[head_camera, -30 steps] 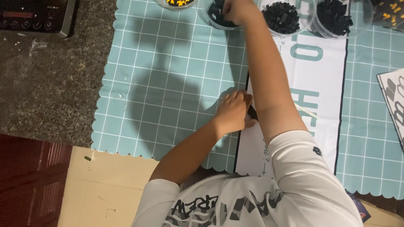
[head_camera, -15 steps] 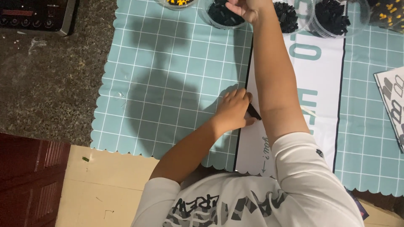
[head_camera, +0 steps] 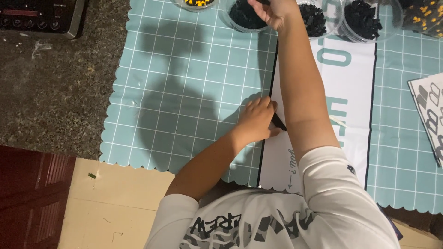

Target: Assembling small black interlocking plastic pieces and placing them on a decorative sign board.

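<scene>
1. We see a pale teal cutting mat [head_camera: 194, 92] with a white grid and a scalloped edge, lying on a speckled grey stone counter [head_camera: 50, 97].
2. Down the mat's right of centre runs a smooth white paper strip [head_camera: 350, 106] with black side edges and teal lettering.
3. Our left hand [head_camera: 256, 121], at mid-frame, rests curled on the strip's left edge, fingers pressed together and pinching a small flat black piece [head_camera: 278, 122] that lies slantwise on the paper.
4. Our right hand [head_camera: 276, 11] reaches to the top centre of the frame; its fingers curl around something dark, though we cannot tell how tightly.
5. It hovers between two round clear plastic tubs of small black pieces [head_camera: 244, 16] [head_camera: 318, 18].
6. At the right edge lies a white printed sheet [head_camera: 431, 110] with grey and black shapes.
7. A black device [head_camera: 39, 16] with buttons sits upper left.
</scene>
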